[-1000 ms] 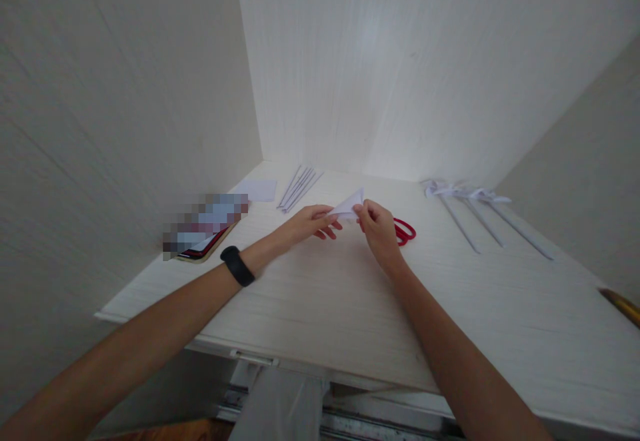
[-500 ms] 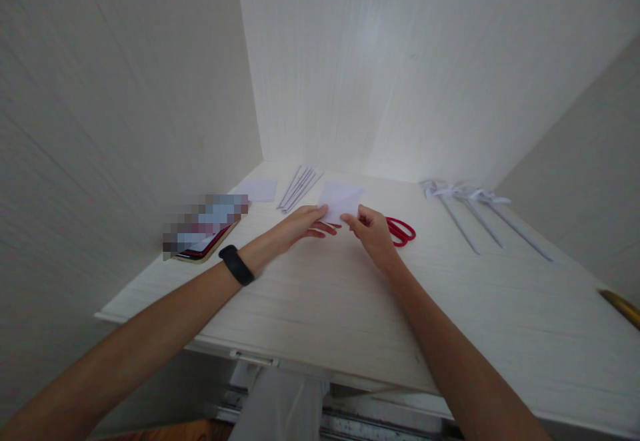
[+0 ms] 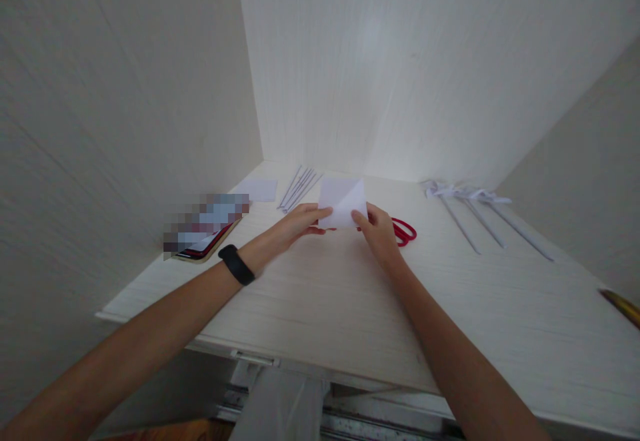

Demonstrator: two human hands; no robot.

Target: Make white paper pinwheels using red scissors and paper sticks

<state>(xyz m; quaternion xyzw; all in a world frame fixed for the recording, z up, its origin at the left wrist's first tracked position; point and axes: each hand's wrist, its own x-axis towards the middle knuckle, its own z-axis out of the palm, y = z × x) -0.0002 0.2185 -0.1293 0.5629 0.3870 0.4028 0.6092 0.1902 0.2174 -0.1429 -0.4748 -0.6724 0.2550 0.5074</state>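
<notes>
A small square of white paper [image 3: 342,194] with a diagonal crease is held up between both hands above the table. My left hand [image 3: 303,221] grips its lower left edge, thumb in front and fingers behind. At the lower right corner my right hand [image 3: 376,225] pinches it the same way. Red-handled scissors [image 3: 404,232] lie just beyond the right hand, which hides their blades. Several thin white paper sticks [image 3: 300,189] rest behind the left hand, beside more white paper [image 3: 262,190].
At the right back lie three white sticks [image 3: 460,224] with folded paper tops [image 3: 465,192]. A phone-like object [image 3: 210,244], partly blurred out, is by the left wall. White panels close in the white table [image 3: 330,308]. A brass-coloured item [image 3: 620,308] is at the right edge.
The paper has turned to face me more squarely and shows a diagonal crease. My right hand has shifted slightly right, and my left fingers have drawn in behind the paper.
</notes>
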